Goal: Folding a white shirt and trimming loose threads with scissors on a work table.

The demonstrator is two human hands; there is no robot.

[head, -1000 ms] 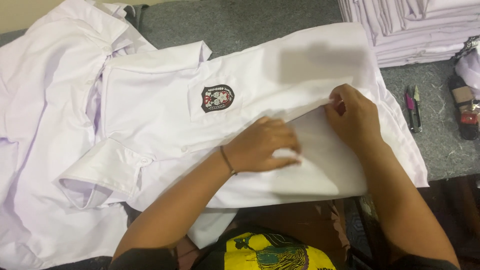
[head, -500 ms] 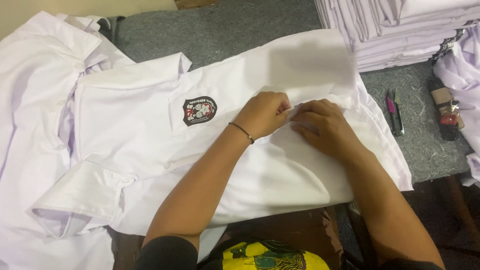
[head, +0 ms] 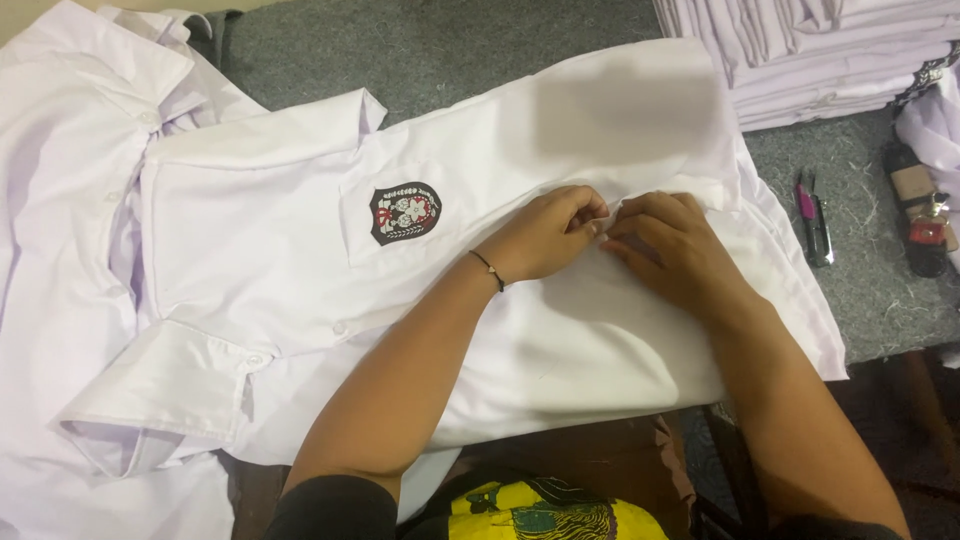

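White cotton covers most of the view: a short-sleeved white school shirt (head: 300,290) with a dark shield-shaped badge (head: 405,212) on its chest pocket lies spread flat across the grey felt-covered tabletop (head: 450,50), collar toward the left, hem toward the right. Near the middle of the shirt's front both hands meet. The left hand (head: 545,235) rests on the cloth with its fingers curled together, pinching a small fold at the front edge; a thin dark bracelet (head: 488,270) circles its wrist. The right hand (head: 670,245) lies just beside it, fingertips touching the same fold and closed on the fabric, palm pressing the cloth down. Under the shirt on the left, another white shirt (head: 60,150) lies loosely spread. At the upper right stands a stack of folded white garments (head: 830,60). Right of the shirt, on bare felt, lies a small pink-handled thread snipper (head: 812,215), and further right a dark bottle-like object (head: 920,215), partly cut off.
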